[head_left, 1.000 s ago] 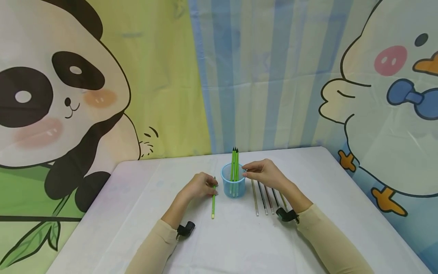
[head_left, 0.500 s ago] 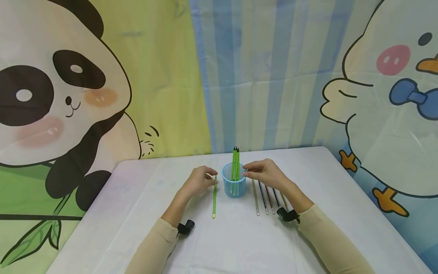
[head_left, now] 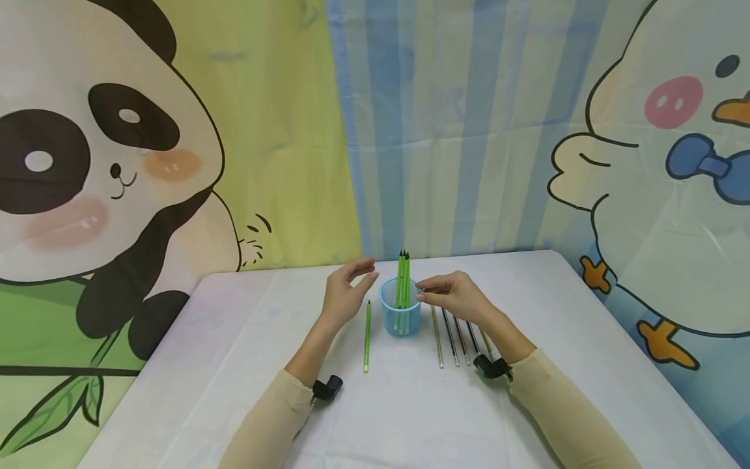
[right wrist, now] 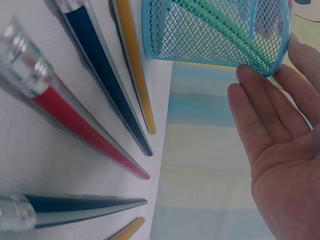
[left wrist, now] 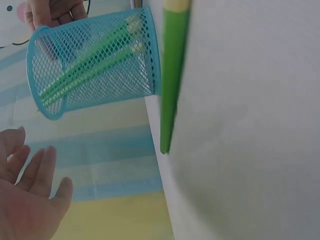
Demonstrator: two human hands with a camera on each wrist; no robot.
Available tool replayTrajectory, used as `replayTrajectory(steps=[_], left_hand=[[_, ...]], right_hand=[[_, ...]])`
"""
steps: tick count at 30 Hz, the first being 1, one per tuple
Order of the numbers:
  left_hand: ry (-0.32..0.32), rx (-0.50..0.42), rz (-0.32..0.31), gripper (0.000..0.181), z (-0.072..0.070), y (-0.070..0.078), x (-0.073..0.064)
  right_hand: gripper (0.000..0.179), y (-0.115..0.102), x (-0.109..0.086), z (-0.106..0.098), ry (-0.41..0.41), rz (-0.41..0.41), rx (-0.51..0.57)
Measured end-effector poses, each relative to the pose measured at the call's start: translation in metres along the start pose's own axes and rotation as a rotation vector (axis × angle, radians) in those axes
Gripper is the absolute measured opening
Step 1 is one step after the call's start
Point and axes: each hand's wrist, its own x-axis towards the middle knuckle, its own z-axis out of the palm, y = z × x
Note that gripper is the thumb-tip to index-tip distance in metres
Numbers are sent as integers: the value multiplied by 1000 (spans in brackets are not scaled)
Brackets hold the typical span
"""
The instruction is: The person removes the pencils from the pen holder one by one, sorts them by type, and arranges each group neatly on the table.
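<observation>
A light-blue mesh pencil cup (head_left: pixel 402 320) stands upright, holding several green pencils (head_left: pixel 403 280) with dark points up. My right hand (head_left: pixel 454 296) pinches its rim from the right; in the right wrist view, thumb and fingers (right wrist: pixel 260 85) meet at the rim. Left of the cup, my left hand (head_left: pixel 347 293) is raised with fingers spread and nothing in them. Below it, a green pencil (head_left: pixel 367 339) lies on the table. The left wrist view has this green pencil (left wrist: pixel 172 75) up close, with the left hand (left wrist: pixel 30 190) apart from the cup.
Right of the cup, several pencils lie in a fanned row, among them a red pencil (right wrist: pixel 90 130), a dark blue pencil (right wrist: pixel 105 75) and a yellow pencil (right wrist: pixel 135 65). The white tablecloth (head_left: pixel 234 391) ends at a printed curtain (head_left: pixel 433 130) behind.
My left hand has let go of the green pencil, leaving it on the table, then risen forward with its fingers opening. The right hand has stayed at the cup's rim.
</observation>
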Motion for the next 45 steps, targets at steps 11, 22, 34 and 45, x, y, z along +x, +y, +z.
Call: replayTrajectory(steps=[11, 22, 34, 45], left_hand=[[27, -38, 67, 30, 10, 11, 9], [2, -71, 87, 28, 20, 14, 14], [-7, -148, 60, 43, 21, 13, 13], [-104, -204, -24, 43, 31, 7, 12]], right_hand=[[34, 0, 1, -3, 5, 5, -4], [42, 6, 1, 1, -17, -14, 44], [34, 0, 2, 4, -11, -27, 13], [39, 2, 0, 1, -13, -11, 24]])
